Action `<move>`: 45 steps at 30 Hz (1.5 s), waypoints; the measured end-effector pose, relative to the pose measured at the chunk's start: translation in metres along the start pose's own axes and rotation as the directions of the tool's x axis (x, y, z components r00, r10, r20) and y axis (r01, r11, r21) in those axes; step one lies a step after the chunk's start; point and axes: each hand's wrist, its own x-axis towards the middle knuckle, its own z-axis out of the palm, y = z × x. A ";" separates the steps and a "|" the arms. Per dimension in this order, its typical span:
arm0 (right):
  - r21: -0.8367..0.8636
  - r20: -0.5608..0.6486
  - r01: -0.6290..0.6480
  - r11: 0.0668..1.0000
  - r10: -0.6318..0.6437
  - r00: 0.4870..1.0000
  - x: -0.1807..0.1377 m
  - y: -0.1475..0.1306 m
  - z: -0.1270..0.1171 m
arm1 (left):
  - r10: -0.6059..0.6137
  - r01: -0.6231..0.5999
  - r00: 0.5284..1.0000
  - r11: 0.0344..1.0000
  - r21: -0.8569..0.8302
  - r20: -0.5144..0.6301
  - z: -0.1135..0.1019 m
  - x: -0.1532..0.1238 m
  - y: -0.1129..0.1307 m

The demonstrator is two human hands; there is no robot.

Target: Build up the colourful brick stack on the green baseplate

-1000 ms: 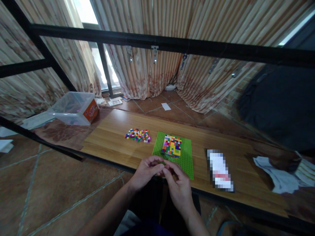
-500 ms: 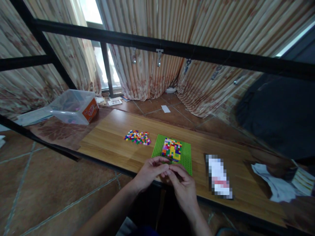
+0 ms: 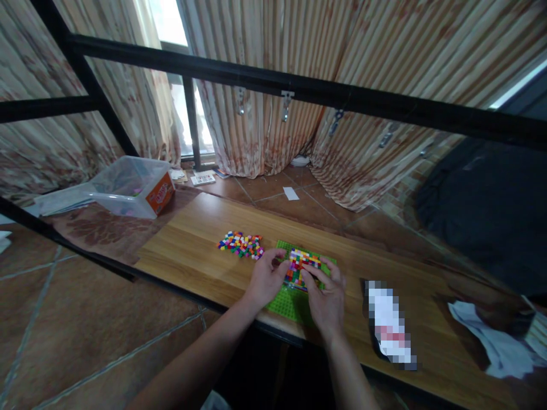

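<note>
left hand (image 3: 265, 279): sits on the green baseplate (image 3: 290, 300) at the near-left side of the brick block, fingers curled in toward it, thumb tip up against the block's left edge. Looks like it's steadying the block from that side. Can't tell if a loose piece is pinched in there, too small to see.

right hand (image 3: 327, 299): lies on the baseplate's right half, fingers fanned out a bit, fingertips touching the near-right edge of the block. With the other hand it brackets the block, so I'd guess it's there to stop things sliding.

brick block (image 3: 301, 265): multicolour patch of tiny bricks (red, yellow, blue, green) stuck on the baseplate, right between the two hands, near side partly hidden by fingers.

baseplate: flat on the wooden table (image 3: 192, 250), close to the near edge, handy to reach.

loose bricks (image 3: 241, 245): small colourful heap just left of the plate, beside the left hand, easy grabbing range.

blurred flat thing (image 3: 390, 326): lies right of the hands, can't tell what it is.

plastic tub (image 3: 130, 187): clear, orange label, well off to the far left, past the table.

curtains (image 3: 299, 68): striped, at the back behind a black frame bar (image 3: 299, 85).
</note>
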 end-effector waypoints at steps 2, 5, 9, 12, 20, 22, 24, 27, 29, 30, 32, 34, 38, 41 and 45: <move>-0.007 0.013 0.000 1.000 0.000 1.000 0.000 0.001 0.003 | 0.004 -0.004 1.000 1.000 -0.014 0.020 0.004 0.002 -0.003; 0.016 0.030 -0.024 1.000 0.023 0.999 0.000 0.003 0.005 | 0.001 0.002 0.999 0.999 -0.053 0.051 0.009 0.002 -0.006; 0.102 0.018 -0.112 0.989 0.110 0.994 0.000 0.005 0.009 | -0.018 0.023 0.998 0.995 -0.094 0.053 0.013 0.002 -0.009; 0.222 0.008 -0.216 0.951 0.220 0.976 0.001 0.004 0.015 | -0.047 0.053 0.998 0.989 -0.139 0.050 0.015 0.002 -0.009; 0.345 0.079 -0.353 0.870 0.347 0.934 0.005 0.012 0.019 | -0.110 0.113 0.994 0.981 -0.157 0.028 0.019 0.004 0.000; 0.330 0.086 -0.339 0.881 0.329 0.940 0.005 0.016 0.019 | -0.119 0.119 0.993 0.982 -0.147 0.006 0.021 0.004 0.000; 0.321 0.086 -0.324 0.890 0.313 0.946 0.006 0.019 0.020 | -0.129 0.124 0.991 0.983 -0.132 -0.026 0.023 0.005 0.000; 0.324 0.088 -0.322 0.890 0.311 0.946 0.006 0.020 0.021 | -0.152 0.147 0.986 0.985 -0.088 -0.062 0.025 0.004 0.002; 0.326 0.092 -0.329 0.887 0.316 0.944 0.006 0.020 0.022 | -0.170 0.166 0.982 0.985 -0.044 -0.083 0.026 0.004 0.005; 0.329 0.096 -0.331 0.885 0.317 0.944 0.007 0.020 0.022 | -0.175 0.173 0.980 0.985 -0.025 -0.091 0.026 0.004 0.006; 0.340 0.100 -0.326 0.882 0.310 0.945 0.007 0.019 0.023 | -0.183 0.184 0.977 0.983 -0.008 -0.107 0.027 0.004 0.008; 0.351 0.094 -0.311 0.883 0.297 0.950 0.008 0.019 0.024 | -0.187 0.187 0.975 0.982 -0.014 -0.119 0.028 0.004 0.008; 0.382 0.106 -0.304 0.873 0.286 0.952 0.009 0.020 0.023 | -0.142 0.138 0.987 0.989 -0.057 -0.081 0.026 0.003 0.001; 0.445 0.114 -0.344 0.827 0.329 0.937 0.005 0.021 0.018 | -0.100 0.098 0.995 0.991 -0.096 -0.016 0.017 -0.004 -0.010; 0.486 0.018 -0.401 0.776 0.450 0.893 -0.009 0.024 0.009 | -0.061 0.061 0.998 0.997 -0.055 0.008 0.003 -0.020 -0.021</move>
